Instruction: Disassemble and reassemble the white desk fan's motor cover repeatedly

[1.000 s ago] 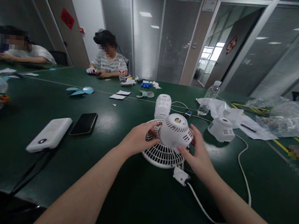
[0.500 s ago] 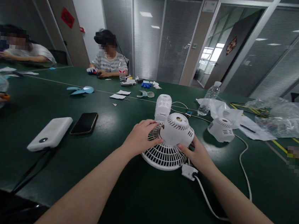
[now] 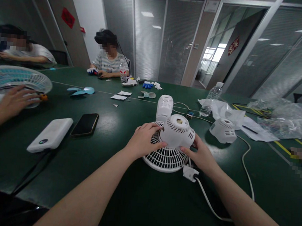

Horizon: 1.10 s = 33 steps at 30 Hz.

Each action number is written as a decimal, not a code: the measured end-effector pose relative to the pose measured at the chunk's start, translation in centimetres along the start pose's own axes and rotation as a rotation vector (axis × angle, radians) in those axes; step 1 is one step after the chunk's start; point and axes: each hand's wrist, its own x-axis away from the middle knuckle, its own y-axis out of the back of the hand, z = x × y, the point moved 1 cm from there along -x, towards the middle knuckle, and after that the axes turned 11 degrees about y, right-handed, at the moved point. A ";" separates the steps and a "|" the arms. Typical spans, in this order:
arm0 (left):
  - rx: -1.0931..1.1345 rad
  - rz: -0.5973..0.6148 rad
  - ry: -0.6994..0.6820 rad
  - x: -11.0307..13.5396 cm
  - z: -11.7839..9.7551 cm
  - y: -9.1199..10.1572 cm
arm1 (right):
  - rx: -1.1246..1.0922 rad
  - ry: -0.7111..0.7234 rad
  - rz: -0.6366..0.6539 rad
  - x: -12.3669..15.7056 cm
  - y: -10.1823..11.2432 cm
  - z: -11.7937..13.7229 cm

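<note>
Both my hands grip a white fan motor cover (image 3: 178, 132), a rounded plastic shell with slots and a hole on top. My left hand (image 3: 144, 139) is closed on its left side, thumb across the front. On the right side, my right hand (image 3: 203, 156) holds it between thumb and fingers, some of them hidden behind. Under the cover lies a round white fan grille (image 3: 166, 161) flat on the table. A white plug block (image 3: 190, 173) with a cable rests beside the grille. Directly behind stands another white fan part (image 3: 165, 107).
On the left, a co-worker's hand (image 3: 16, 100) touches a fan with a grille (image 3: 39, 79). Nearby are a white power bank (image 3: 50, 134) and a phone (image 3: 85, 124). A second slotted housing (image 3: 223, 130), a water bottle (image 3: 213, 98) and plastic wrap (image 3: 296, 119) are on the right.
The cover in my hands has tilted and shifted very slightly left. At the left, the co-worker's hand and the fan with its grille have moved right, further into view.
</note>
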 end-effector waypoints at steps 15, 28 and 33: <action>0.017 0.005 0.037 -0.2 0.3 0.0 | -0.049 -0.021 0.089 -0.1 0.8 0.6; -0.047 0.010 0.031 -0.1 0.2 -0.2 | 0.020 0.008 0.098 -0.5 1.2 0.4; -0.061 0.008 0.056 -0.1 0.2 -0.4 | 0.033 0.021 0.120 -0.4 1.2 0.2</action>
